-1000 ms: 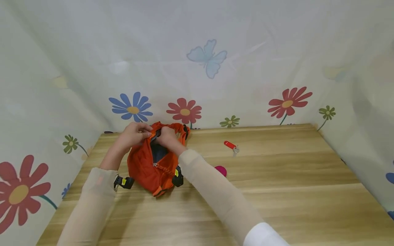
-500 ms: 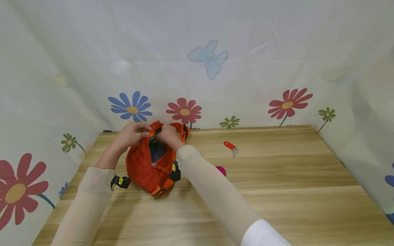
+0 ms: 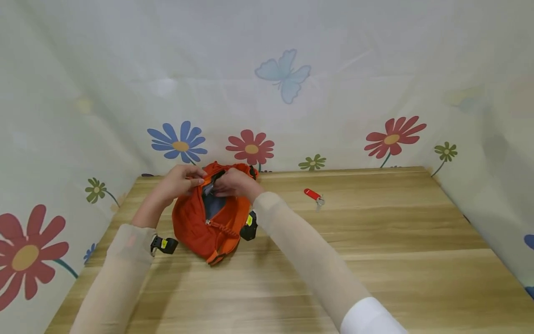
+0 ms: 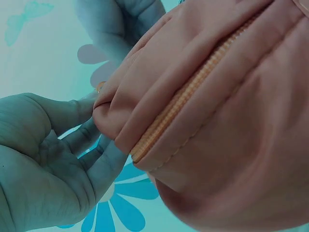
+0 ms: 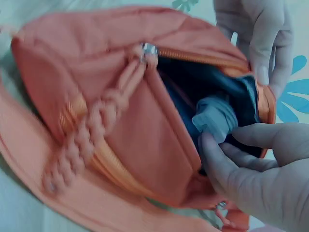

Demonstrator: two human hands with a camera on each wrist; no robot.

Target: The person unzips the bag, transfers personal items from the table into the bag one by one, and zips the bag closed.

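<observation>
An orange zippered waist bag (image 3: 189, 225) stands at the table's back left, its mouth unzipped and dark lining showing. At the mouth's far left edge, my left hand (image 3: 177, 183) pinches the fabric between thumb and fingers, also seen in the left wrist view. My right hand (image 3: 238, 182) reaches into the opening. There its thumb and fingers pinch a pale bundle with a squarish end (image 5: 215, 118); it looks like a wound cable, though the kind is unclear. A braided cord zipper pull (image 5: 87, 133) hangs from the slider. The bag's deeper inside is hidden.
A red key tag (image 3: 312, 193) with keys (image 3: 320, 202) lies on the wooden table (image 3: 396, 255), right of the bag. Black buckles (image 3: 249, 226) sit at the bag's side. A flower-printed curtain (image 3: 342, 93) rises behind the table.
My right hand has shifted slightly right and partly out of the bag's mouth, so its fingers show. My right sleeve now covers the pink round thing. My left hand keeps its hold.
</observation>
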